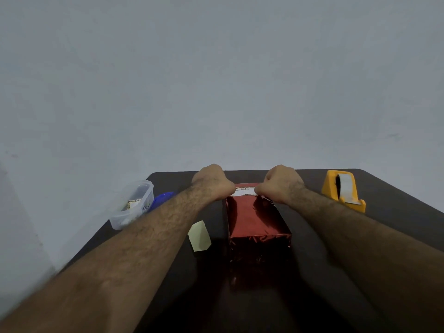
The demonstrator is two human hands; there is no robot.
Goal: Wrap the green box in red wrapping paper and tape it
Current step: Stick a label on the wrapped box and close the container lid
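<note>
The box, fully covered in shiny red wrapping paper (258,219), is stood near the middle of the dark bench (396,227), and a white label (243,191) is seen at its far top edge. That far edge is flanked by the left hand (211,182) and the right hand (280,182), both fists curled with the thumbs pressed onto the label, while the fingers are hidden behind the knuckles, so what they grip beyond the box cannot be told. A pale paper scrap (199,236) is laid just left of the box, a clear plastic tub (133,204) and a blue lid (162,199) are set further left, and a yellow tape dispenser (343,191) is placed well apart on the right.
</note>
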